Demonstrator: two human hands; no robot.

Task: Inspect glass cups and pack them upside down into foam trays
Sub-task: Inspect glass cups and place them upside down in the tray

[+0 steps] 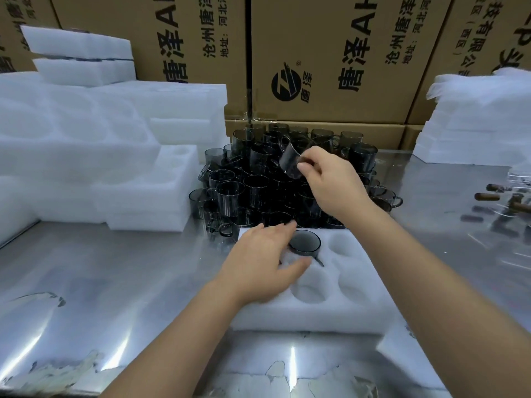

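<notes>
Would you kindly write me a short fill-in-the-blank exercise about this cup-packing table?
The right hand holds a glass cup above the cup pile, while the left hand rests on the foam ____. Only ____ packed cup shows in it. That cup sits upside ____. Behind the pile stand printed ____ boxes.
Missing words: tray; one; down; cardboard.

There, the left hand (264, 262) covers the foam tray's (359, 308) left pockets. In the right hand (330, 182) the lifted cup (291, 162) is smeared, handle unreadable. At the right edge, brown-handled items (488, 195): blurred, cut off.
</notes>
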